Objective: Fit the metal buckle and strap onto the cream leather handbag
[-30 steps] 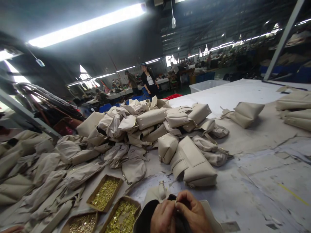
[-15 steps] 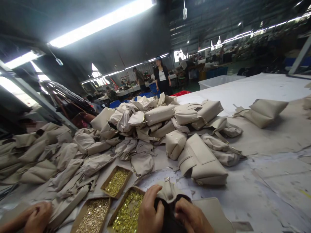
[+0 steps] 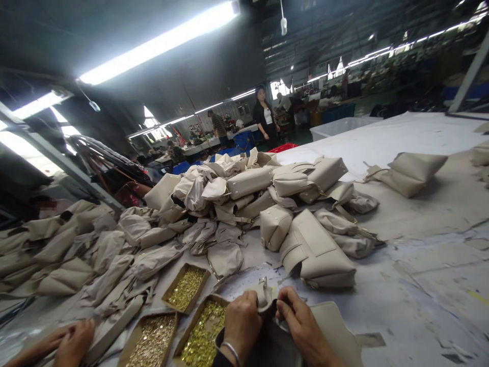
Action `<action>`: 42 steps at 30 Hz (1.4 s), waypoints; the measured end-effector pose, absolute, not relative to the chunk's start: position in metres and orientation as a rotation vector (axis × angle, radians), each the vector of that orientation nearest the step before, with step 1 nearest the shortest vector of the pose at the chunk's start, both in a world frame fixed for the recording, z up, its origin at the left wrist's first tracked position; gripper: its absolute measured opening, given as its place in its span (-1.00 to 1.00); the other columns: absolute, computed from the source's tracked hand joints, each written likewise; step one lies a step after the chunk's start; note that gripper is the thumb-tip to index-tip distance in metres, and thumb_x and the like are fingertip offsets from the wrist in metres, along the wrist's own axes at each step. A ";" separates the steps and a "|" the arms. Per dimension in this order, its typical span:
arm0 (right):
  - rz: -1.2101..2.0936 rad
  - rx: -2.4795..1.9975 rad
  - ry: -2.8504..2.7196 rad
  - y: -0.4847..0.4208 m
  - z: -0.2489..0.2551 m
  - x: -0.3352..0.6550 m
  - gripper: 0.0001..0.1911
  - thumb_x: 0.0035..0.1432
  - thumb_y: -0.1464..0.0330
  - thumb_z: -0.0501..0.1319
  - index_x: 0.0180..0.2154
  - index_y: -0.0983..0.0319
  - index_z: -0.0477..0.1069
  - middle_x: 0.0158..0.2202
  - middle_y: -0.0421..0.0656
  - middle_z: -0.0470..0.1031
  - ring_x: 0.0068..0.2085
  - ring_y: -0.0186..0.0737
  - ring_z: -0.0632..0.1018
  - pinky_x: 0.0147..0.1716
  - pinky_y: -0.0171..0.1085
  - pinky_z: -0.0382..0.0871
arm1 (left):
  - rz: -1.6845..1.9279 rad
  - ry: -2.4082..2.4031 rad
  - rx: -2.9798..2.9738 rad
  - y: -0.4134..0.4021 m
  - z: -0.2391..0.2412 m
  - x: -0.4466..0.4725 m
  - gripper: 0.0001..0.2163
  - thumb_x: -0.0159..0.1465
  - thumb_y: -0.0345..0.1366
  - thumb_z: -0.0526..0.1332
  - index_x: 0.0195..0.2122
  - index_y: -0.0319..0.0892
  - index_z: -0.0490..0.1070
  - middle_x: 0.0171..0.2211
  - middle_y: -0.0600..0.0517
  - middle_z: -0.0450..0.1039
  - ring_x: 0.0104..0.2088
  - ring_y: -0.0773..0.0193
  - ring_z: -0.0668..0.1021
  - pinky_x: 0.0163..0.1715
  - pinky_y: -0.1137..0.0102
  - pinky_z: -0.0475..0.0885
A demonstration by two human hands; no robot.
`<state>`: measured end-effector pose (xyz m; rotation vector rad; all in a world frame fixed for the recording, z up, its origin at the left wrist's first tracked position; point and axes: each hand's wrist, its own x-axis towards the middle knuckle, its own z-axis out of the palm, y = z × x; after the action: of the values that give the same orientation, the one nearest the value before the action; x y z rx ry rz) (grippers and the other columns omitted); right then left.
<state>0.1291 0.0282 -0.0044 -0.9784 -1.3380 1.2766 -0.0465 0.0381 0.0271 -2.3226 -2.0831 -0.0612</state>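
My left hand (image 3: 241, 323) and my right hand (image 3: 301, 326) both grip a beige bag (image 3: 332, 331) at the near table edge. They pinch its strap tab with a metal buckle (image 3: 263, 291) between them. The bag's dark inside shows under my wrists. A bracelet sits on my left wrist. Cardboard trays of small gold hardware (image 3: 200, 331) lie just left of my left hand.
A big heap of beige bags (image 3: 244, 204) fills the table's middle and left. One bag (image 3: 408, 171) lies apart at the right. Another person's hands (image 3: 64, 346) work at the lower left. People stand in the far background (image 3: 267, 120).
My hands have closed in on the strap tab and lifted it a little. The other person's hands at the lower left have shifted right. The woman at the back has stepped right.
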 end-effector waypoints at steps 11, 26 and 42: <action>1.331 -0.855 -1.274 0.059 0.000 0.135 -0.70 0.34 0.08 0.23 -0.28 0.18 0.38 -0.40 -0.24 0.39 -0.33 -0.14 0.46 -0.27 -0.24 0.33 | -0.802 -1.696 -2.941 0.050 0.038 -0.067 -0.67 0.33 -0.42 0.15 0.11 -0.13 0.47 0.05 -0.07 0.58 0.06 0.11 0.60 0.08 0.30 0.50; 1.393 -0.802 -1.480 0.076 0.003 0.114 -0.85 0.21 0.27 0.22 -0.32 0.20 0.51 -0.37 -0.18 0.55 -0.27 -0.08 0.54 -0.21 -0.21 0.40 | -1.297 -2.599 -2.453 0.075 0.031 -0.062 -0.60 0.25 0.04 0.21 -0.47 -0.23 0.46 -0.53 0.07 0.38 -0.43 0.25 0.41 -0.42 0.43 0.24; 0.898 -0.855 -1.938 0.063 -0.015 0.122 -0.80 0.43 0.37 0.14 -0.18 0.11 0.55 -0.27 -0.18 0.54 -0.24 -0.09 0.57 -0.23 -0.25 0.34 | -1.778 -2.842 -2.233 0.074 0.014 -0.064 -0.57 -0.01 0.10 0.33 -0.58 -0.20 0.34 -0.56 0.07 0.25 -0.46 0.31 0.27 -0.45 0.40 0.15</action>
<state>0.1220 0.0630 -0.0148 -0.8546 -1.9384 0.8976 -0.0640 0.0738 0.0144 -2.2328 -2.8415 -1.7779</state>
